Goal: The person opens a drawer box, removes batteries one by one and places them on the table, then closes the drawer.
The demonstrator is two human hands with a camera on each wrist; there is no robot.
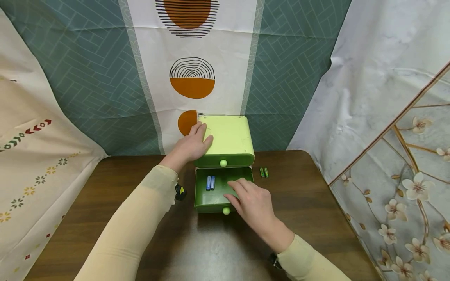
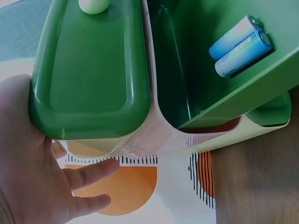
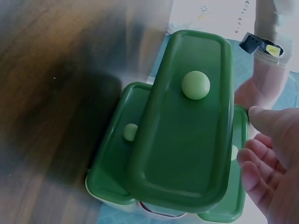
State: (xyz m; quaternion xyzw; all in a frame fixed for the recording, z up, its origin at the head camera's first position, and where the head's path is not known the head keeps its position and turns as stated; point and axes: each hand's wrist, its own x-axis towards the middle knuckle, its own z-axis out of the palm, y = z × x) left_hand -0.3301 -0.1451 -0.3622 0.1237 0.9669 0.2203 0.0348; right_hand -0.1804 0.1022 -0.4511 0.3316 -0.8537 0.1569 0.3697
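My right hand [image 1: 254, 199] held nothing; its fingers were loosely bent, thumb apart from forefinger, over the right part of the pulled-out green drawer [image 1: 214, 200]. Whether my thumb touched the drawer's edge, I could not tell. To the left of those fingertips, a pair of blue batteries [image 1: 212, 182] lay side by side on the drawer's floor, and the drawer's pale round knob [image 1: 226, 211] stood on its front, left of my thumb and a little nearer me. Just beyond the same hand and to its right, two green batteries [image 1: 266, 172] lay side by side on the brown wooden table [image 1: 316, 218].

My left hand [image 1: 191, 147] rested, fingers spread, at the upper left corner of the light green cabinet [image 1: 228, 134], clasping nothing. Below and to the right of it, the top drawer [image 1: 207, 160] was pushed in; the pulled-out one sat beneath that, with the bottom drawer [image 3: 110, 168] lower again. A dark device with a yellow patch [image 1: 180, 192] was strapped at my left wrist. Beyond both hands hung a patterned cloth [image 1: 98, 78], teal and white with orange shapes.
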